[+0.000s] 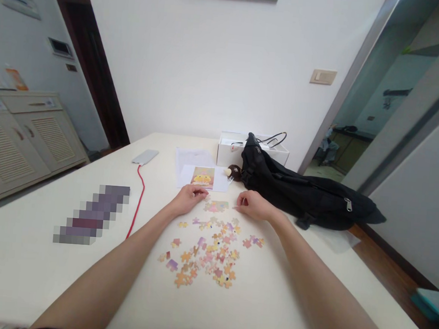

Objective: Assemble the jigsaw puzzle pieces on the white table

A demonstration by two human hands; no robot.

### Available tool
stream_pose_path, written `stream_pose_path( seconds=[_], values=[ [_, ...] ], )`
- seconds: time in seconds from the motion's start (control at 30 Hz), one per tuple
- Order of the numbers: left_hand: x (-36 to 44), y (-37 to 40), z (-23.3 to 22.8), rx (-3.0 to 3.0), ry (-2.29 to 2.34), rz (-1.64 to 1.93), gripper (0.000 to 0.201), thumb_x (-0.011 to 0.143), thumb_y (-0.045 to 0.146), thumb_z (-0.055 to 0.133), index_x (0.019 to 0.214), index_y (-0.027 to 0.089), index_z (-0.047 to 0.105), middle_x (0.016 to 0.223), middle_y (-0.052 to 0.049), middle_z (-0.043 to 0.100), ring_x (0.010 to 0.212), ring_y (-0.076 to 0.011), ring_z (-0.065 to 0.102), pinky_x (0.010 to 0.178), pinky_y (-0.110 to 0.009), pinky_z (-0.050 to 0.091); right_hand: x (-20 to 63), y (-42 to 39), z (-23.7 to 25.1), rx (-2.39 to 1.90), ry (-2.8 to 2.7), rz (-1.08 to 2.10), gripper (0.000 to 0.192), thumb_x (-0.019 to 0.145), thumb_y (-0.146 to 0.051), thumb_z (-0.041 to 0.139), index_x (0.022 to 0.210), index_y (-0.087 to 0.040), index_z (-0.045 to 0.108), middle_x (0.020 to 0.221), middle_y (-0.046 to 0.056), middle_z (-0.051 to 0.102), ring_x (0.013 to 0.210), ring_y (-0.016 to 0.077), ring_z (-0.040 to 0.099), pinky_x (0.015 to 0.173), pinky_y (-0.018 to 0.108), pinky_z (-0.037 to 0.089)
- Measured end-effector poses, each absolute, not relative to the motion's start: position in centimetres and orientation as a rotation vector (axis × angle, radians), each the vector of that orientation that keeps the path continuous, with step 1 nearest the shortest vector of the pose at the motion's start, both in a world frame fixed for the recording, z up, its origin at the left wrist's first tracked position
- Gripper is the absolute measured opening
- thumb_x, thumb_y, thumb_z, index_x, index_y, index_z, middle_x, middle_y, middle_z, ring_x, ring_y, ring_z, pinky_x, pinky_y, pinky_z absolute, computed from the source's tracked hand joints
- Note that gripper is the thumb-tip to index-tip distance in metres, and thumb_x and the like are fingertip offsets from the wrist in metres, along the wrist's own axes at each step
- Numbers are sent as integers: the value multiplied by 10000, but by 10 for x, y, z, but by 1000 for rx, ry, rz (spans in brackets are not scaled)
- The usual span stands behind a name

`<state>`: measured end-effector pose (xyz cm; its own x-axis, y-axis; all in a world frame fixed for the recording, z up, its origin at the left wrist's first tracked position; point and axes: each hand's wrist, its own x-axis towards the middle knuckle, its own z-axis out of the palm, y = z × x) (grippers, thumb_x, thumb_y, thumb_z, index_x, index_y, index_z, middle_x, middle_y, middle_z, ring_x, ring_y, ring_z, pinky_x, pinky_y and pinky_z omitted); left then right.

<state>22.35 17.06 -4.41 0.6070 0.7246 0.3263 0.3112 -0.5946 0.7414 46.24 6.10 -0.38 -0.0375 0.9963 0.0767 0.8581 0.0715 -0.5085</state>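
Observation:
On the white table (pixel 270 298), a short joined strip of jigsaw puzzle (pixel 217 206) lies between my two hands. To its left, my left hand (pixel 189 199) has thumb and fingers pinched together; whatever sits between the tips is too small to make out. My right hand (pixel 254 205) is closed at the strip's right, with a small pale puzzle piece (pixel 235 207) at its fingertips. Loose puzzle pieces (pixel 209 259) in orange, pink, yellow and purple spread nearer to me. Just beyond the strip is a picture (pixel 202 177) of a yellow figure on white paper.
A black bag (pixel 296 190) lies along the right side, before a white box (pixel 227 155) with a cable. A small brown round object (pixel 234 172) rests beside the bag. To the left are a grey power bank (pixel 145 157), its red cable (pixel 140 194) and a blurred-out patch (pixel 93 216).

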Motion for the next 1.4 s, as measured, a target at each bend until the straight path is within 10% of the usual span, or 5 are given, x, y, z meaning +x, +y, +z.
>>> stream_pose_path(
  seconds=[1.4],
  values=[
    [244,135,-20,1630,778,854,136,690,224,726,777,121,712,796,-57,712,729,-159,647,725,-264,523,405,68,-8,-1372,-1389,785,48,716,-157,589,701,-140,631,635,35,696,522,106,556,519,217,411]
  ],
)
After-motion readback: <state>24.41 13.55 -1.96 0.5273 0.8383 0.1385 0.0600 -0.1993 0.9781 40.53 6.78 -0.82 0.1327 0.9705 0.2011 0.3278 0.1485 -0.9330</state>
